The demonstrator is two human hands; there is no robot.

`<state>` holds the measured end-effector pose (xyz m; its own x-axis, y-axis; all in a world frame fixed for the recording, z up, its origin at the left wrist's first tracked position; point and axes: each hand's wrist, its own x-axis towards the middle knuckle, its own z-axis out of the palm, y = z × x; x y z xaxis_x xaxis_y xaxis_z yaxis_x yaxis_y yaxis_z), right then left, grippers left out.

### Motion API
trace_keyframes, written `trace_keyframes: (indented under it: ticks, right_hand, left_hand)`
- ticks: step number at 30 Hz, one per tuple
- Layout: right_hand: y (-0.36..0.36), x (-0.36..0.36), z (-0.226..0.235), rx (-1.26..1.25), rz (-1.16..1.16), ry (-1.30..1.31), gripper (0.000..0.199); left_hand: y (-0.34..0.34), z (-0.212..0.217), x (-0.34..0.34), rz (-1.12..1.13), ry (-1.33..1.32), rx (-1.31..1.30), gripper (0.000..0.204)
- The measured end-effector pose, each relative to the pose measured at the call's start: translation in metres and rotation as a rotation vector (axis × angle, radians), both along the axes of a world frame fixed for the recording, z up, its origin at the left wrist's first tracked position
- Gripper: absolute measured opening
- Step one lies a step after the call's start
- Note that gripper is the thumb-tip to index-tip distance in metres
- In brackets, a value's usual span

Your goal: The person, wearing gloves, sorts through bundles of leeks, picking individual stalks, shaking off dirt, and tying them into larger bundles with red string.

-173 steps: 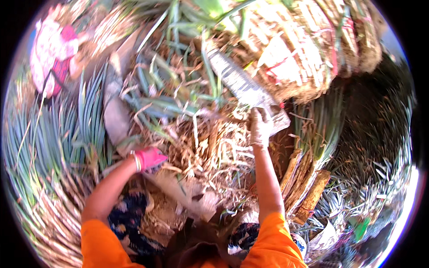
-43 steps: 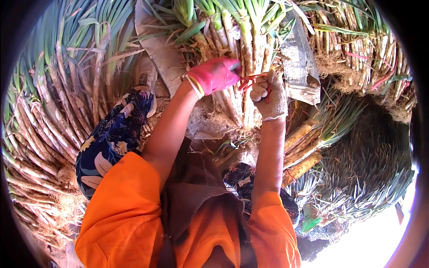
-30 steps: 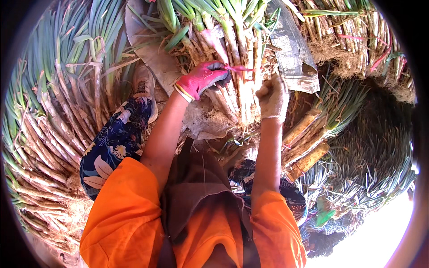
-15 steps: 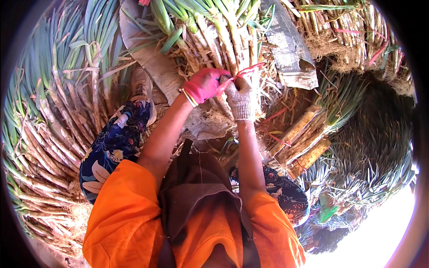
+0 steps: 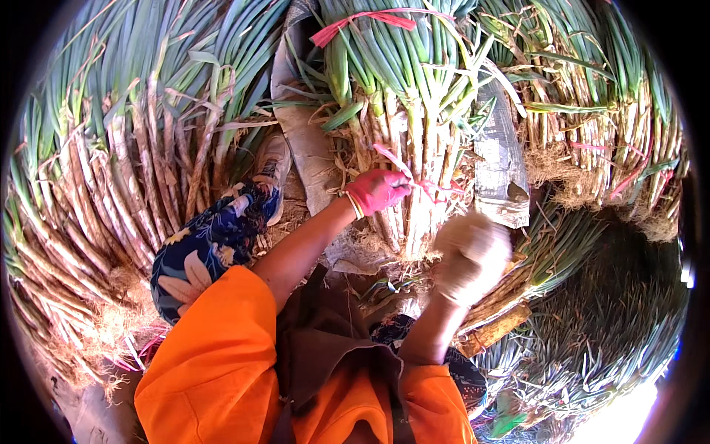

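A bundle of green onions (image 5: 425, 137) lies in front of me, its leaves pointing away and its roots toward me. A pink plastic tie (image 5: 436, 189) runs across its white stalks. My left hand (image 5: 379, 190), in a pink glove, is closed on this tie at the bundle's left side, and a loose end sticks up above the fingers. Farther up, a second red tie (image 5: 366, 18) crosses the leaves. My right hand (image 5: 472, 255), in a pale knitted glove, is off the bundle near its lower right. Motion smears its fingers, so what it holds does not show.
Loose green onions (image 5: 140, 163) spread over the left side. Tied bundles (image 5: 584, 140) lie at the far right. A grey sheet (image 5: 499, 166) lies under the middle bundle. Thick yellowish stalks (image 5: 494, 331) and a dark leafy heap (image 5: 606, 296) are at the right.
My hands were together at the tie. The right hand has come away, down and to the right, while the left stays on the tie. The view has shifted, showing more of the bundle's leaves.
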<state>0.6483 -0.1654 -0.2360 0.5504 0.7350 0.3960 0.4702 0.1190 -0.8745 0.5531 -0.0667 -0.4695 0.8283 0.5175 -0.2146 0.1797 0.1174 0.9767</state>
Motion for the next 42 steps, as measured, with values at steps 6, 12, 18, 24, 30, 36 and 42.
trace_keyframes:
  ticks: [6,12,18,24,30,36,42]
  right_hand:
    - [-0.004,0.030,0.068,-0.288,-0.110,0.025,0.009]
    - [0.002,-0.004,-0.082,-0.751,-0.062,-0.020,0.038]
    - [0.020,0.008,-0.125,-0.886,-0.088,0.010,0.049]
    - [0.008,0.028,-0.161,-0.669,0.028,0.332,0.033]
    - [0.003,0.029,-0.152,-0.680,-0.017,0.597,0.032]
    - [0.003,0.026,-0.148,-0.666,-0.045,0.699,0.041]
    - [0.005,0.020,-0.142,-0.717,-0.015,0.383,0.033]
  left_hand:
    - [0.019,0.027,-0.006,0.061,0.095,-0.065,0.015]
    - [0.003,-0.008,0.004,0.090,-0.422,-0.859,0.015]
    - [0.005,0.027,-0.006,0.001,-0.001,0.441,0.023]
    - [0.014,0.036,-0.006,-0.146,-0.010,0.427,0.025]
    - [0.009,0.023,-0.005,-0.108,0.000,0.182,0.029]
    - [-0.002,-0.005,-0.005,0.031,-0.295,-0.002,0.025]
    - [-0.005,0.008,-0.007,0.050,-0.048,0.087,0.021]
